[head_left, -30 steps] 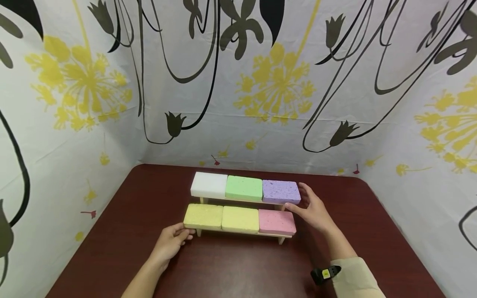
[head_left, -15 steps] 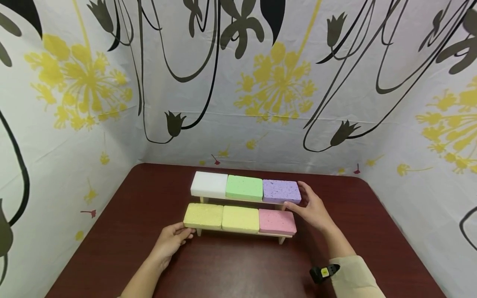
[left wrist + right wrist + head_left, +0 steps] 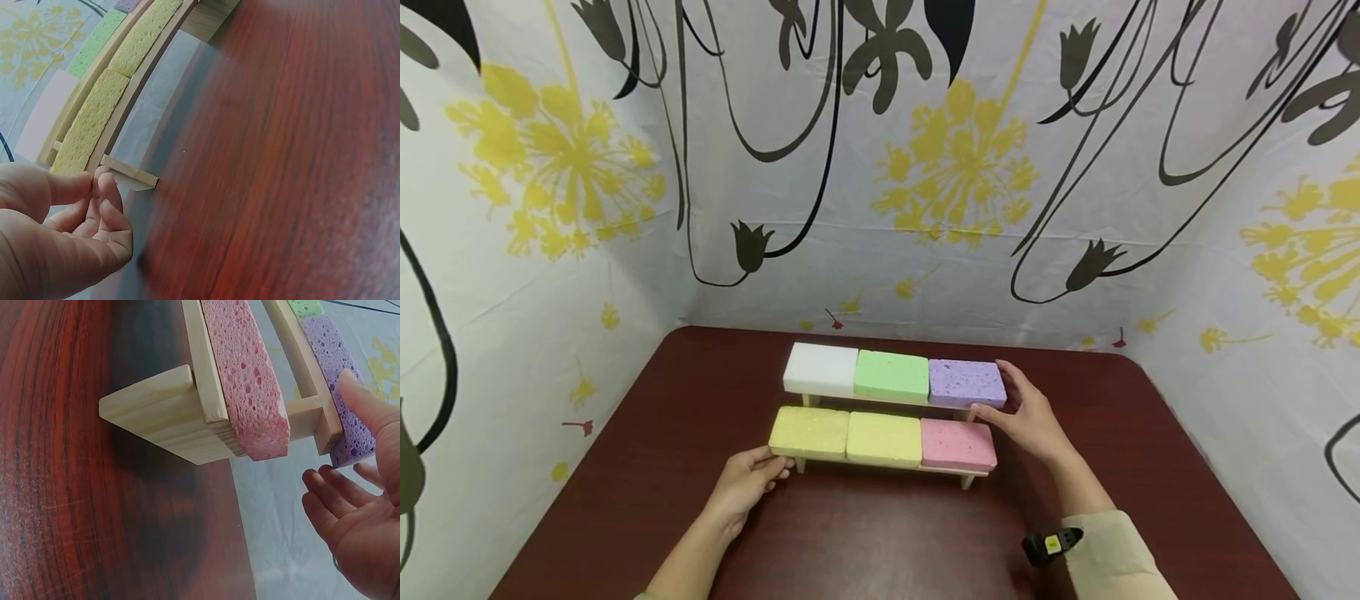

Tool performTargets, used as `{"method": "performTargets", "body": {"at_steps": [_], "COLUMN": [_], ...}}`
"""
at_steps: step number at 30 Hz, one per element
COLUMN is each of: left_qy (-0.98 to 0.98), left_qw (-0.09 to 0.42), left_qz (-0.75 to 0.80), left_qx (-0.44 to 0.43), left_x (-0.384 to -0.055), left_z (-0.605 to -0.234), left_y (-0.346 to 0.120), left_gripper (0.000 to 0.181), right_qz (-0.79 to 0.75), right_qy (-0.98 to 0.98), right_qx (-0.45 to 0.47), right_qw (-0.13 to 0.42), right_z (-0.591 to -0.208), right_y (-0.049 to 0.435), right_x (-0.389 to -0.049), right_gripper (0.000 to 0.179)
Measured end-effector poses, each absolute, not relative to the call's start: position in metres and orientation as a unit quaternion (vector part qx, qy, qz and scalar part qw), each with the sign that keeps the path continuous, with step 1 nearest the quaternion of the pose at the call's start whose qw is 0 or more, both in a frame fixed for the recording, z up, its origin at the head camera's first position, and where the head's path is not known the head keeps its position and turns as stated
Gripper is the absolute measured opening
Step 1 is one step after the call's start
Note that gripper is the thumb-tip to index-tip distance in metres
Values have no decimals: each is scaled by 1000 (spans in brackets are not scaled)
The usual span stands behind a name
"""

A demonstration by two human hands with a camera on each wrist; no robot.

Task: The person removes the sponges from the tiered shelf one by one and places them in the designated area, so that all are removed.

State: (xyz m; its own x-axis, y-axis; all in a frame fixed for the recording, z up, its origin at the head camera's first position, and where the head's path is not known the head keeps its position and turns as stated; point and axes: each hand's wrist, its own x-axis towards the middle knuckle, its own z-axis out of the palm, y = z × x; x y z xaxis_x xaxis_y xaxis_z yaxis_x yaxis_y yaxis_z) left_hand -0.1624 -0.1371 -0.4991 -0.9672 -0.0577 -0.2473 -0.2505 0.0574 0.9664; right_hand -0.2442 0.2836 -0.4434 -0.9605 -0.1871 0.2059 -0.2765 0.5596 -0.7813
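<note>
Two low wooden stands, one behind the other, carry rows of sponges. On the front stand (image 3: 880,462) are two yellow sponges (image 3: 808,432) (image 3: 883,438) and a pink sponge (image 3: 958,444). The rear stand (image 3: 294,347) bears a white sponge (image 3: 822,369), a green sponge (image 3: 891,376) and a purple sponge (image 3: 967,383). My left hand (image 3: 747,483) pinches the front stand's left end between thumb and fingertips, just beside its leg (image 3: 131,171). With the thumb at its front and a finger at its back corner, my right hand (image 3: 1028,419) holds the purple sponge's right end.
The stands rest on a dark red-brown wooden table (image 3: 865,542). A white cloth (image 3: 925,308) printed with flowers hangs behind and along both sides. By the right sleeve (image 3: 1116,554) is a black strapped device (image 3: 1051,546) with a yellow label.
</note>
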Motion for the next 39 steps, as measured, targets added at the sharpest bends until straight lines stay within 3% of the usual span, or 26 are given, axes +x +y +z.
{"method": "performTargets", "body": {"at_steps": [24,39], "left_qy": [718,726], "left_qw": [74,73], "left_qz": [683,673], "left_qx": [-117,-116], "left_x": [-162,-161], "left_z": [-498,-498], "left_y": [-137,-136], "left_gripper": [26,27], "right_qz": [459,441], "right_qy": [-877,-889], "right_qx": [133,101], "right_qw": [54,63], "right_z": [-445,-438], "right_y": [288,305], "right_x": [-247,-242], "right_gripper": [79,81]}}
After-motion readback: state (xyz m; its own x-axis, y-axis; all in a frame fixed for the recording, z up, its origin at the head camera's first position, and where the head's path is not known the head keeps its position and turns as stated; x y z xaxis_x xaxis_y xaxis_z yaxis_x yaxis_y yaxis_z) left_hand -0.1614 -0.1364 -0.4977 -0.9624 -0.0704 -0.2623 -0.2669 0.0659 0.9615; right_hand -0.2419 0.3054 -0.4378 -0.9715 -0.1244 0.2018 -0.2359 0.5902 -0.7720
